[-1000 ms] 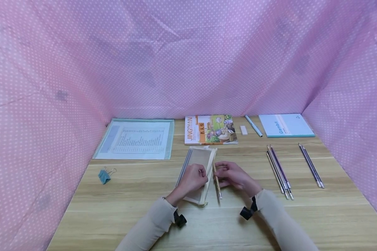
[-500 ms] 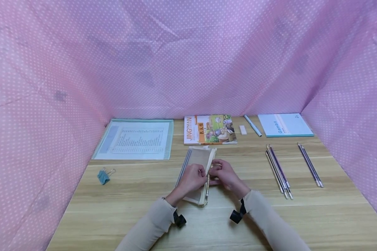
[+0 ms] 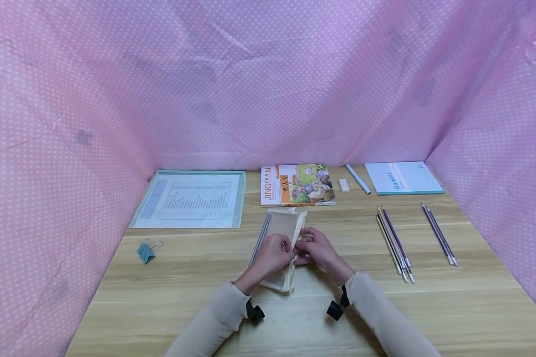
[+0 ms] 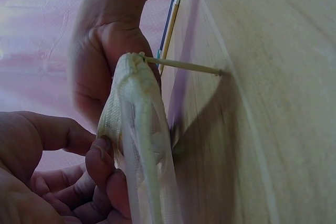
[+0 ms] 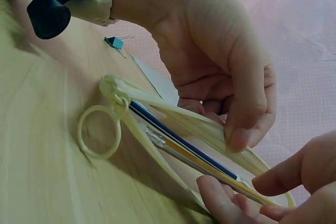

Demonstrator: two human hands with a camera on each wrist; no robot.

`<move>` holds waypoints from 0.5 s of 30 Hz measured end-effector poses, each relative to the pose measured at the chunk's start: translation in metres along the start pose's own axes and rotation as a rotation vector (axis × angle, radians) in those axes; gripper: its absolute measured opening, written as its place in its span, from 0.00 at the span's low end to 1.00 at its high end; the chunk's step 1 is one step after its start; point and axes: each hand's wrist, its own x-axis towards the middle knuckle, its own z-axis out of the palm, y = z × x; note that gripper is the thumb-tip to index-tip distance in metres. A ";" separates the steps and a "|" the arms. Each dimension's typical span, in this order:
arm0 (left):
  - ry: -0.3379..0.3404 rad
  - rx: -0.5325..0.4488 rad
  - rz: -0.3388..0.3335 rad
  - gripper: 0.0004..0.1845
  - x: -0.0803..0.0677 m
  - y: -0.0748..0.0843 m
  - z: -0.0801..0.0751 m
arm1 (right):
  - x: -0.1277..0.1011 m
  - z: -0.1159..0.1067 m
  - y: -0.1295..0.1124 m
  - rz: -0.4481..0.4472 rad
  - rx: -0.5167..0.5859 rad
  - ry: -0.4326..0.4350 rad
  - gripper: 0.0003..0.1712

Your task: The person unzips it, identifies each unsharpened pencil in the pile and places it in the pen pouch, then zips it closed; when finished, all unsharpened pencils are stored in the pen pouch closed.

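A second ago the pencil (image 5: 210, 169) lay outside the pouch under the right hand; now it has slid in alongside a blue one, only a short end poking past the rim. Far to the left of the hands sits a teal binder clip (image 3: 145, 251), with a printed sheet (image 3: 192, 198) beyond it. The left hand (image 3: 273, 254) pinches the upper lip of the cream pencil pouch (image 3: 282, 229), holding its mouth apart. The right hand (image 3: 319, 252), touching the pouch's open edge, pinches the pencil's end between fingertips. To the right of it, two groups of pencils (image 3: 395, 243) lie on the wooden table (image 3: 183, 277).
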 end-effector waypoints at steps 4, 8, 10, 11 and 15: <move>0.012 0.008 0.020 0.09 0.000 -0.001 0.000 | 0.000 -0.002 0.000 0.001 -0.014 -0.024 0.28; 0.025 0.012 0.044 0.10 0.000 -0.002 0.001 | 0.000 -0.003 0.000 0.006 -0.031 -0.038 0.28; 0.021 0.009 0.037 0.11 0.000 -0.002 0.001 | 0.000 -0.003 -0.001 0.013 -0.040 -0.043 0.29; 0.018 0.007 0.030 0.11 0.000 -0.001 0.001 | 0.000 -0.003 -0.001 0.014 -0.044 -0.046 0.29; 0.004 -0.010 -0.005 0.12 0.000 0.001 0.000 | 0.000 -0.005 -0.002 0.009 -0.055 -0.070 0.30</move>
